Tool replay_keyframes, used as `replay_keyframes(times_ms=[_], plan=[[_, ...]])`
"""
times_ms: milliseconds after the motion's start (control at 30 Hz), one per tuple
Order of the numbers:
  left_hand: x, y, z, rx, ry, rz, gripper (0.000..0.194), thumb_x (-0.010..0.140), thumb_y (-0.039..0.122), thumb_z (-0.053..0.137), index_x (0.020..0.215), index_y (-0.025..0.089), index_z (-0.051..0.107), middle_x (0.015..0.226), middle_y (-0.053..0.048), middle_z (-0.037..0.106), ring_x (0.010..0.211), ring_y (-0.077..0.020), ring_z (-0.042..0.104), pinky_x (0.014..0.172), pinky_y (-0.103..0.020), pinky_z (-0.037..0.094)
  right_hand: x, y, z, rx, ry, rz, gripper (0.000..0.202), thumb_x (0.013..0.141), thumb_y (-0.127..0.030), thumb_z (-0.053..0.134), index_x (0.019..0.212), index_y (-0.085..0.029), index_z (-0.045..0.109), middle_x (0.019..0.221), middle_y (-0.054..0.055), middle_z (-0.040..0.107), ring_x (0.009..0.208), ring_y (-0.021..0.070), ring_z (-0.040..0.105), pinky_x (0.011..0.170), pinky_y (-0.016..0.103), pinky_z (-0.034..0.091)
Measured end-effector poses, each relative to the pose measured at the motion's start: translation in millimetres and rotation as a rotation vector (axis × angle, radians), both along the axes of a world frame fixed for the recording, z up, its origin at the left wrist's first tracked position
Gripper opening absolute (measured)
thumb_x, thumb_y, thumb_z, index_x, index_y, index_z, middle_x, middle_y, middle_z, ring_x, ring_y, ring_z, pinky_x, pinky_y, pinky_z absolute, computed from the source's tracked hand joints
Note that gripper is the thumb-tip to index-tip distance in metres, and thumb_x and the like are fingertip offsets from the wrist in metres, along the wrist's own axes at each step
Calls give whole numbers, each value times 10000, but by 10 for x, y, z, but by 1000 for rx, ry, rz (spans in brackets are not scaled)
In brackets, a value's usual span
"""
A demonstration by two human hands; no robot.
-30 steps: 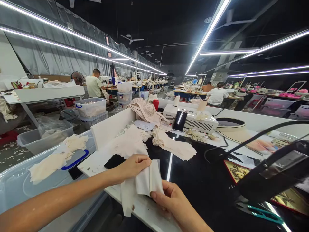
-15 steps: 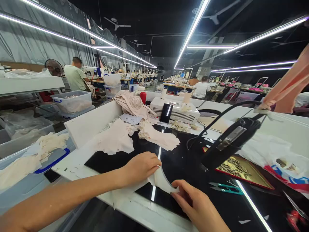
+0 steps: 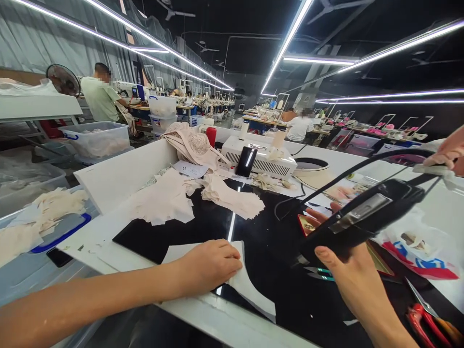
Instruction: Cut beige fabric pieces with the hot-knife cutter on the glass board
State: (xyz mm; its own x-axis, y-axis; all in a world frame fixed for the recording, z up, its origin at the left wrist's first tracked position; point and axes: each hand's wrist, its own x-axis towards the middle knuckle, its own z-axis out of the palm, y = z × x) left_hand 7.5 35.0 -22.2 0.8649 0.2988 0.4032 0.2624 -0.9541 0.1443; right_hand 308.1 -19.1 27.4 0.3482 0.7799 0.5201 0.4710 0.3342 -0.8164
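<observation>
My left hand (image 3: 213,266) is closed on a pale fabric piece (image 3: 250,287) that lies on the glossy black table surface, its fingertips together at the cloth's upper middle. The fabric's curved right part spreads beyond my fingers. My right hand (image 3: 353,270) reaches around a black hand-held device (image 3: 369,212) with a metal plate on its side and a cable loop. Thumb and fingers are spread on either side of the device, and part of the hand is hidden behind it. The device hangs tilted, tip down toward the table.
Cut fabric pieces (image 3: 166,198) are stacked at the back left, near a white vented box (image 3: 261,157) and a phone (image 3: 246,161). Teal thread snips (image 3: 321,274), red-handled scissors (image 3: 422,309) and a plastic bag (image 3: 420,246) lie at right. Another person (image 3: 99,94) sits far left.
My right hand has let go of the fabric's right end and moved right and up to the black device. The fabric now lies flatter under my left hand. The view has shifted slightly.
</observation>
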Motion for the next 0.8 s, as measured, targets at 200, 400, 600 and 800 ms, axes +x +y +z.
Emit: replay_keyframes(times_ms=[200, 400, 600, 800], plan=[[34, -39, -1, -16, 4, -6, 110, 1034, 127, 609, 1062, 165, 709, 1155, -67, 754, 1084, -212, 692, 1025, -332, 521, -533, 186, 252, 271, 309, 10, 433, 809, -393, 877, 1126, -253, 618, 1037, 5, 730, 779, 192, 740, 681, 352, 639], [150, 19, 52, 100, 6, -65, 158, 966, 40, 605, 1003, 169, 687, 1095, -91, 753, 1031, -220, 688, 937, -330, 531, -799, 340, 256, 307, 302, -45, 420, 823, -369, 875, 1091, -236, 580, 863, -47, 654, 634, 137, 636, 627, 314, 566], [206, 21, -32, 242, -8, -7, 78, 998, 105, 633, 1035, 148, 686, 1080, -106, 751, 1025, -224, 691, 768, -312, 526, -949, 564, 131, 326, 459, 130, 428, 835, -394, 842, 1134, -259, 567, 835, -51, 658, 643, 139, 617, 566, 301, 571], [193, -17, -124, 289, -78, 60, 148, 1080, 186, 563, 1068, 139, 702, 1094, -90, 765, 998, -211, 707, 720, -313, 526, -1044, 691, 75, 338, 528, 211, 443, 819, -393, 832, 1170, -269, 592, 788, -52, 646, 600, 138, 591, 510, 284, 547]])
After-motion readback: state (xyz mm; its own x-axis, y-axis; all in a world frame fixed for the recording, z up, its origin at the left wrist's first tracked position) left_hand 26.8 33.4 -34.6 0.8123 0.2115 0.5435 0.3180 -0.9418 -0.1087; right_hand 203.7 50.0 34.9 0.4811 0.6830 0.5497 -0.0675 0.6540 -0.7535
